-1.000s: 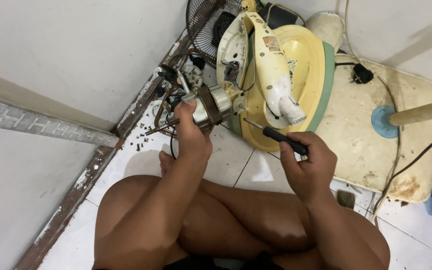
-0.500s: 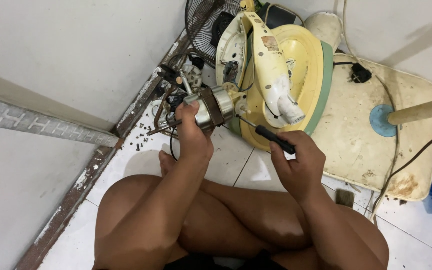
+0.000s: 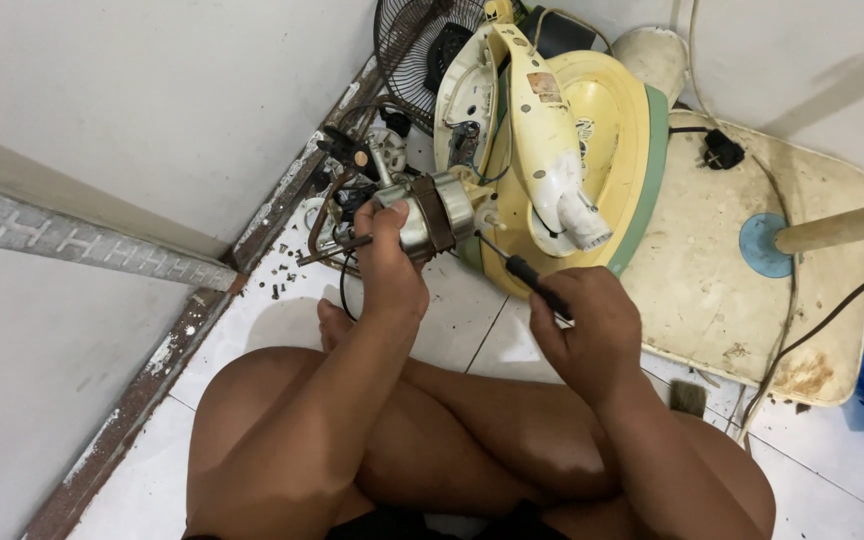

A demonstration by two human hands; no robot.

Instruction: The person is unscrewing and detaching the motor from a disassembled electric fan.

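A white tiled floor [image 3: 252, 320] fills the lower frame, littered with small dark screws and grit near the rusty rail [image 3: 282, 215] that runs along the wall at upper left. A person sits cross-legged on it, knees at the bottom of the frame.

The left hand [image 3: 390, 268], at centre, is wrapped around a small silver cylindrical fan motor with a brown band [image 3: 430, 212], fingers closed over its top so that it is held up off the tiles just in front of the rail. Loose wires and a rusty bracket trail from the motor towards the upper left.

The right hand [image 3: 584, 325] is closed around the black handle of a slim screwdriver [image 3: 512, 262]. Compared with half a second ago, this hand has come nearer the motor and the shaft now points up and left, its tip just beside or touching the motor's right-hand end; a second ago the tool sat lower and further from it. The motor itself has scarcely moved. That suggests the tool is being brought onto a fastener at that end, though the exact contact is too small to tell.

Behind, a yellow and cream fan housing [image 3: 592, 150] leans on a stained cream base [image 3: 732, 280], with a black wire fan guard [image 3: 412, 50] at the top.
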